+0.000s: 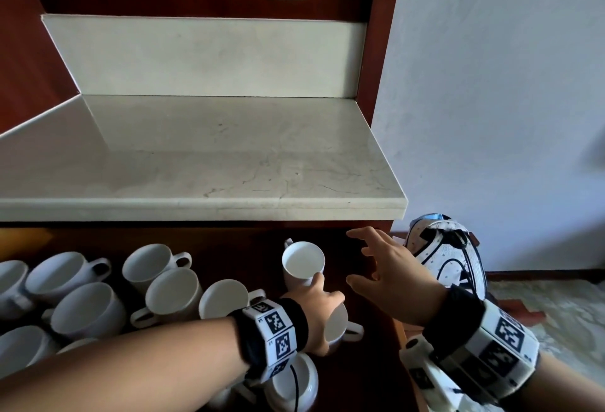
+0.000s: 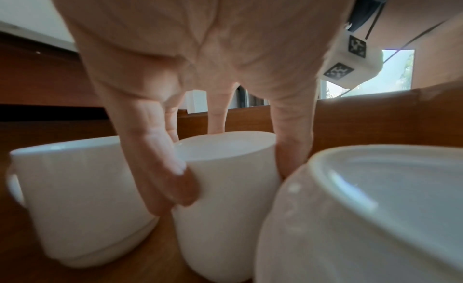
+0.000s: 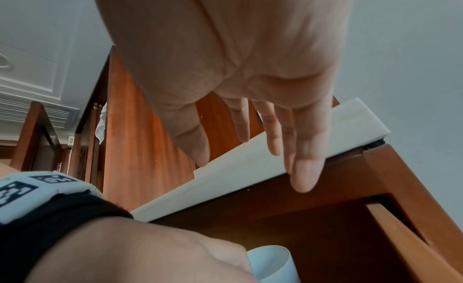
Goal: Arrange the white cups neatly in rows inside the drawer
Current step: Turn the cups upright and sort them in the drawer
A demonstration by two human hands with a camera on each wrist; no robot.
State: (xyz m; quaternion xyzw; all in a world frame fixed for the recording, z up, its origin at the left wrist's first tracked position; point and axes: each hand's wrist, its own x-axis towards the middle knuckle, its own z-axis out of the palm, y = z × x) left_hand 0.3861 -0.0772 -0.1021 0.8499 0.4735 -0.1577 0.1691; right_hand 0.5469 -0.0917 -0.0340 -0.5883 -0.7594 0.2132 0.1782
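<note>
Several white cups fill the open wooden drawer (image 1: 366, 366) under the counter. They stand and lie in a loose crowd at the left and middle, such as one cup (image 1: 149, 262) with its handle to the right. My left hand (image 1: 311, 287) grips an upright cup (image 1: 302, 261) at the drawer's back right, thumb on the near wall. In the left wrist view that held cup (image 2: 225, 218) sits between the thumb and fingers (image 2: 288, 160) of my left hand (image 2: 233, 164), with other cups close on both sides. My right hand (image 1: 360, 257) hovers open to the cup's right, holding nothing.
The marble countertop (image 1: 229, 156) overhangs the drawer's back. A cup (image 1: 339, 323) lies just below my left hand, another (image 1: 294, 379) near the front edge. The drawer's right wall (image 2: 363, 119) is close to the held cup. A white patterned bag (image 1: 448, 254) sits on the floor at right.
</note>
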